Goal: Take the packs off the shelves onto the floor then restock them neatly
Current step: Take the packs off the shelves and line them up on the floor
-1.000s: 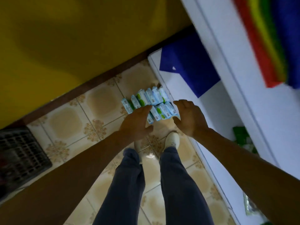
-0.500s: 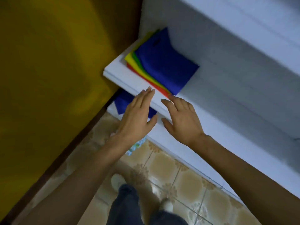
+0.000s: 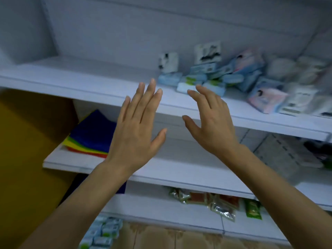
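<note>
Both my hands are raised in front of the white shelves, empty, fingers straight. My left hand (image 3: 138, 126) is level with the edge of the upper shelf (image 3: 89, 87). My right hand (image 3: 212, 121) reaches toward a blurred heap of blue, white and pink packs (image 3: 231, 74) on that shelf, its fingertips just short of the nearest white and green pack (image 3: 185, 85). A row of light blue and green packs (image 3: 102, 232) lies on the tiled floor at the bottom left, partly behind my left forearm.
A stack of coloured cloths (image 3: 91, 135), blue on top, lies on the middle shelf (image 3: 176, 169) at the left. Foil and green sachets (image 3: 215, 202) lie on the lower shelf. A yellow wall (image 3: 27, 159) closes the left side.
My view and both hands have risen from the packs on the floor up past the cloth shelf to the upper shelf. The hands stay empty.
</note>
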Demonstrator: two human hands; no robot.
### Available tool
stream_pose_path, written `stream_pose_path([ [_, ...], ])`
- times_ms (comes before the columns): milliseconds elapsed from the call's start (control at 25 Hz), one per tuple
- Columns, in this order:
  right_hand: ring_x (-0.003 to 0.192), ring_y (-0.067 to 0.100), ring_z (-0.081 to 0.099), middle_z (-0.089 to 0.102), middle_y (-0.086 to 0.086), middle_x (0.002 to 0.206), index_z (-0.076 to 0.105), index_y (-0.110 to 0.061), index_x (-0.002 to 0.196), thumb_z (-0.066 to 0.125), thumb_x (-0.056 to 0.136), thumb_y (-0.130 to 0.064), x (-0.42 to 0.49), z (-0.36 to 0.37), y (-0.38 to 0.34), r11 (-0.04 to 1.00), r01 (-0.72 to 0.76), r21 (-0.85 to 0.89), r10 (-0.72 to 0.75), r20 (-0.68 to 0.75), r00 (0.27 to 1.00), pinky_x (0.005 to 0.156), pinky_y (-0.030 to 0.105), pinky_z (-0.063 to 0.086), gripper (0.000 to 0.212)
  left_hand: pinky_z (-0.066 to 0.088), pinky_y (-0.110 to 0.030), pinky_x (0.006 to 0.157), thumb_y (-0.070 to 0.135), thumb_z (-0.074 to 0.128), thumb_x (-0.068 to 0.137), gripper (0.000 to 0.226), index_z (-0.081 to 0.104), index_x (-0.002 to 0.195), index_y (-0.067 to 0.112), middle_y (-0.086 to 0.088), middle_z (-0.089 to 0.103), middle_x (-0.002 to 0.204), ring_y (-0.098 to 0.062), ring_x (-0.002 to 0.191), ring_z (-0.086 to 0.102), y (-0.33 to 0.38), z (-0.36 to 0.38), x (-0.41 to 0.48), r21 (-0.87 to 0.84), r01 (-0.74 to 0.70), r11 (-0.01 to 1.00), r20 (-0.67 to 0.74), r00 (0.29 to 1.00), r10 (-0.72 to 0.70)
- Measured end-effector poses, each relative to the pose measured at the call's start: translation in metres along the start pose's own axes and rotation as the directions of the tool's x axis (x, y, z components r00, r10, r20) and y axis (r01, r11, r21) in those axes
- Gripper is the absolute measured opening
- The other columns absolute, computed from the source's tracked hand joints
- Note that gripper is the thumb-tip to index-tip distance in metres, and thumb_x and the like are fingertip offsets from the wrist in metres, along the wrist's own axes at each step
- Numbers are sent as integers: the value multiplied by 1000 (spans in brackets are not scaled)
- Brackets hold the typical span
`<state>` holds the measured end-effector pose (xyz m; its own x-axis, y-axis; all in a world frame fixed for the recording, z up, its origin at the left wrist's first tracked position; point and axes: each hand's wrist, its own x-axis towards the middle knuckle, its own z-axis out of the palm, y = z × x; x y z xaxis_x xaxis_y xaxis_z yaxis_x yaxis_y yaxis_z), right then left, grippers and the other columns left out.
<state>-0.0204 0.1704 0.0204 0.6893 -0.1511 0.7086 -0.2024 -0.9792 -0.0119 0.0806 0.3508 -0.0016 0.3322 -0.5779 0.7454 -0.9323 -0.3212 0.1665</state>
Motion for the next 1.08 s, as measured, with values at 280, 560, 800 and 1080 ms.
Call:
stream_pose_path([
  [280,131,30,44,46,12,142,48,-11,134,58,88,-34,-76,-123,87,995,-86,-58,80,-101,992,102,43,37,53,10,-45,120,41,46,89,77,14,152,10,-8,10,161,-23,149,5,141,13,37,-4,-150,989,-17,989,150],
  [560,130,29,43,47,10,141,48,-12,135,55,88,-37,-103,-156,140,993,-117,-30,113,-107,988,103,45,38,54,16,-49,119,41,49,88,79,15,152,11,-5,11,161,-21,149,5,190,39,58,15,-179,984,26,984,178],
  [800,128,29,44,48,11,139,48,-13,134,63,87,-32,-100,-118,163,994,-106,-26,105,-39,994,101,42,38,54,12,-43,118,48,38,87,79,10,153,16,-1,8,162,-17,149,3,150,81,68,53,-92,994,115,990,85],
  [1080,128,28,46,47,10,141,48,-14,134,66,86,-31,-52,-46,202,987,-153,-42,157,121,980,101,40,39,54,18,-45,118,58,30,91,75,20,152,16,-1,14,161,-18,148,12,69,170,129,27,9,1000,243,970,-16],
])
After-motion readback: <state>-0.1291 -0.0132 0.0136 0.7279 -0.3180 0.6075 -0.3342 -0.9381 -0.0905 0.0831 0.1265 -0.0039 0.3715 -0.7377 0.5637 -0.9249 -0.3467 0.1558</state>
